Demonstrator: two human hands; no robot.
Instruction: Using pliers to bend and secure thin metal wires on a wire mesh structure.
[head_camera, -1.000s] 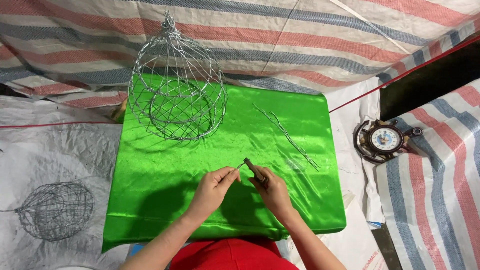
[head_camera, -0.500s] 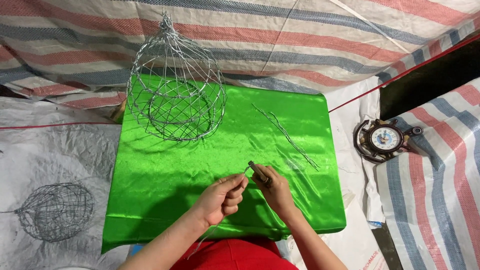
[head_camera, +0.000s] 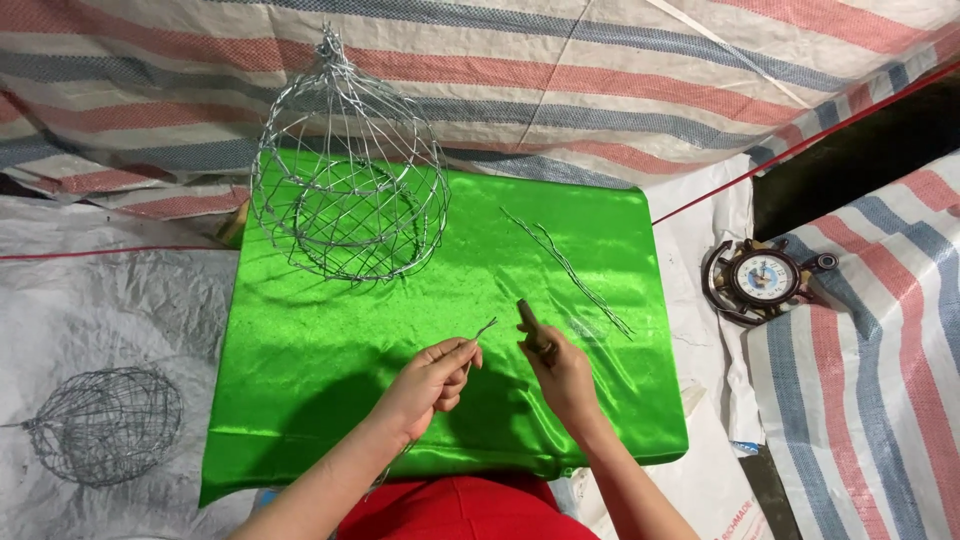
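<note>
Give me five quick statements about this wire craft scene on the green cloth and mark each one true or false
1. The left hand pinches a short piece of wire. True.
2. The right hand is empty. False: it holds a dark slim tool, its tip pointing up and away from the person.
3. The silver wire cage stands at the far left part of the green cloth. True.
4. The loose wire strands lie inside the cage. False: they lie flat on the cloth, to the right of the cage and apart from it.
5. A small round clock sits on the green cloth. False: it lies off the cloth, to its right.
</note>
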